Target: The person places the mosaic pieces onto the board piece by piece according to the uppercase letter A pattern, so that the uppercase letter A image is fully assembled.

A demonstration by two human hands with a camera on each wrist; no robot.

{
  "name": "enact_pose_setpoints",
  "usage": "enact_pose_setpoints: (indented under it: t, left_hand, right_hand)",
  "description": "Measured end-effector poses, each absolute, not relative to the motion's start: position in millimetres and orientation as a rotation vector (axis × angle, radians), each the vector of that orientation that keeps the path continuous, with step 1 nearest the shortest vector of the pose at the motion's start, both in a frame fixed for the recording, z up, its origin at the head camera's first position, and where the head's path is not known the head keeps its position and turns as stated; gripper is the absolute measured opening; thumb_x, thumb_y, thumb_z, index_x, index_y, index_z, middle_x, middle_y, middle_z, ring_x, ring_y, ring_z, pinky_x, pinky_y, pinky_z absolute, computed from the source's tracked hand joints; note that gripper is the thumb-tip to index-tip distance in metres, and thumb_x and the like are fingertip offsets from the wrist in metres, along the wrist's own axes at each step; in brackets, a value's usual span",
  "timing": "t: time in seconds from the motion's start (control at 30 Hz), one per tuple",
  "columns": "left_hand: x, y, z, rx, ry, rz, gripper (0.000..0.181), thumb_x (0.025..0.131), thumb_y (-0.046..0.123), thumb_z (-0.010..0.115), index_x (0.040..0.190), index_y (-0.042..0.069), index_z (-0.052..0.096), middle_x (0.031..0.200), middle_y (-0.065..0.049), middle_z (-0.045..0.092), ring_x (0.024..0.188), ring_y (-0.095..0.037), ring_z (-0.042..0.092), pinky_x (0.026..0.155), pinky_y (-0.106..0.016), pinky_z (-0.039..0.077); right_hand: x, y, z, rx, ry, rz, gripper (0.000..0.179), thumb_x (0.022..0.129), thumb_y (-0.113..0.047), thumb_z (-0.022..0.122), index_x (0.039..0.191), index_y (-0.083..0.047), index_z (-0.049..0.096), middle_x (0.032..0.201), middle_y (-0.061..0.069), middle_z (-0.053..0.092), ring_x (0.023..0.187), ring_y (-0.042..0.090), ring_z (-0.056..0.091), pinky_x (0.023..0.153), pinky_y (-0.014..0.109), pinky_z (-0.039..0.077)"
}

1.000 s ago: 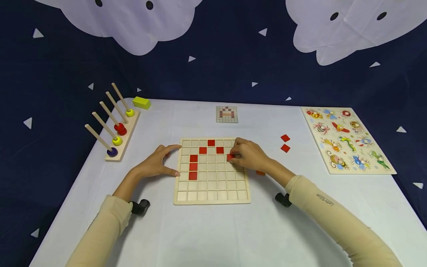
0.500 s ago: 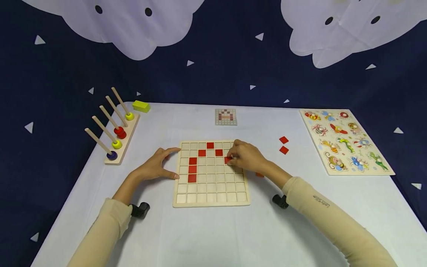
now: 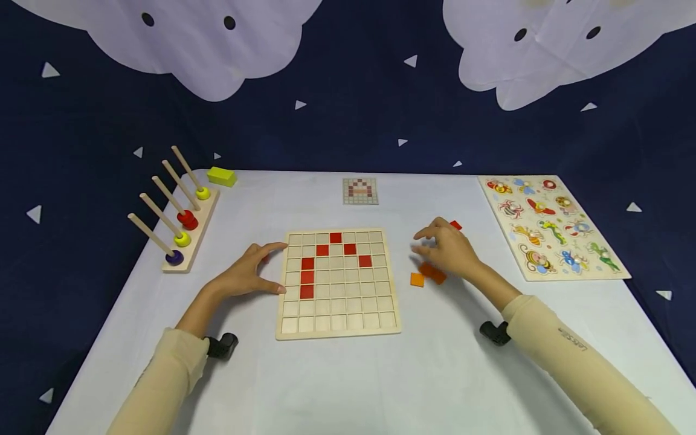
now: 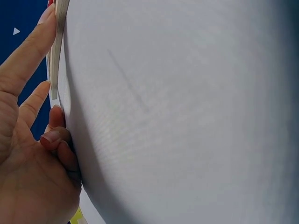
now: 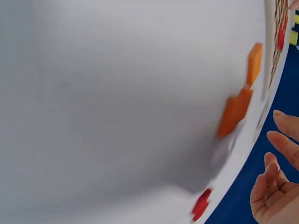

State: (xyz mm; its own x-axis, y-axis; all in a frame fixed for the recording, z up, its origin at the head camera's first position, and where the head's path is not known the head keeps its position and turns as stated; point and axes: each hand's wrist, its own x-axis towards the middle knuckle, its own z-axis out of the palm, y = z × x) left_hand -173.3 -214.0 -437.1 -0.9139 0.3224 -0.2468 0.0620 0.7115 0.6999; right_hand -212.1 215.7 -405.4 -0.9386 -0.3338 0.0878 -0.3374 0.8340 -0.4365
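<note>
A square wooden grid board (image 3: 338, 307) lies flat on the white table. Several red square tiles (image 3: 307, 277) sit in its cells, forming a slanted peak with a column down the left side. My left hand (image 3: 239, 272) spreads thumb and forefinger against the board's left edge; the left wrist view shows fingertips right at the rim. To the right of the board, my right hand (image 3: 448, 249) hovers with parted fingers and nothing between them. Below it are several orange tiles (image 3: 417, 280). A loose red tile (image 3: 455, 225) peeks out behind that hand; in the right wrist view, red tiles (image 5: 201, 205) appear blurred.
A small pattern card (image 3: 360, 191) lies beyond the board. At the left stands a peg stacker (image 3: 187, 257) with coloured beads, a yellow-green block (image 3: 222, 176) behind it. An insect puzzle board (image 3: 554, 232) is at the far right. A dark cloth backdrop (image 3: 359, 133) hangs behind the table.
My right hand has let go of a red tile, now in a cell at the right of the peak, and moved right off the board. The left hand keeps its place.
</note>
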Motion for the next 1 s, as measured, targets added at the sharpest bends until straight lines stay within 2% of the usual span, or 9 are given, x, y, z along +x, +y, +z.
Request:
enact_pose_setpoints:
  t: [0.43,0.8,1.0]
  left_hand:
    - [-173,-216,-437,0.325,2.561,1.047,0.099,0.072,0.034,0.09,0.153,0.018,0.036,0.11,-0.015,0.039,0.104,-0.029,0.039,0.092,-0.049,0.036]
    - [-173,-216,-438,0.32,2.562,1.039,0.099,0.072,0.035,0.089,0.153,0.018,0.035,0.112,-0.016,0.04,0.106,-0.03,0.04,0.093,-0.051,0.036]
    - [-175,-216,-439,0.308,2.562,1.022,0.1,0.071,0.037,0.089,0.153,0.019,0.035,0.113,-0.016,0.041,0.106,-0.03,0.041,0.093,-0.05,0.037]
  right_hand:
    - [-214,276,-418,0.229,-3.039,0.552,0.04,0.084,-0.023,0.077,0.115,0.003,0.069,0.098,0.018,0.054,0.085,0.032,0.055,0.072,0.049,0.044]
    - [-216,279,-420,0.212,-3.056,0.582,0.031,0.086,-0.017,0.074,0.106,0.007,0.072,0.1,0.022,0.056,0.089,0.037,0.057,0.078,0.053,0.045]
    - [-219,282,-424,0.185,-3.037,0.689,0.03,0.083,-0.017,0.077,0.1,0.008,0.073,0.094,0.02,0.057,0.084,0.034,0.055,0.075,0.045,0.043]
